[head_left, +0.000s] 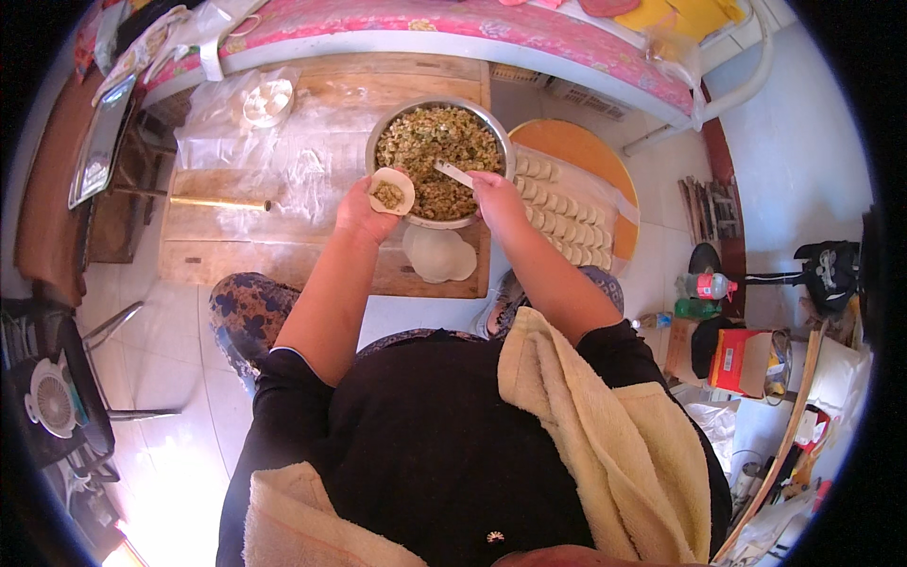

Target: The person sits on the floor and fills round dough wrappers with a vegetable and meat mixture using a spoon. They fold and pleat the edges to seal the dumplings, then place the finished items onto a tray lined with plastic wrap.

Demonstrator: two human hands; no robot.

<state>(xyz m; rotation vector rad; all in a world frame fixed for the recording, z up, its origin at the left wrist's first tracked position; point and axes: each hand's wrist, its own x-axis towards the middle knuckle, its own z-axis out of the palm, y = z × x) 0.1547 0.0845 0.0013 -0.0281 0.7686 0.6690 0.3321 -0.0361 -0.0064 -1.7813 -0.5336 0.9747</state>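
In my left hand [370, 210] lies a round dumpling wrapper [399, 180] with a small heap of filling on it, held at the left rim of a big metal bowl [372, 142]. Chopped filling [435, 132] fills much of that bowl. My right hand [498, 201] grips a pale flat stick [454, 173], whose tip points into the filling. Flat dough wrappers [437, 253] lie overlapping on the wooden board [208, 260], just below the bowl. Right of the bowl, rows of folded dumplings [567, 215] rest on a covered round orange board [619, 175].
A rolling pin [222, 202] lies on the board's floured left side. Behind it a small white bowl [268, 102] sits on plastic sheeting. A bed edge with pink floral cloth [425, 35] runs along the back. Bottles [709, 286] and a red box [740, 362] stand at the right.
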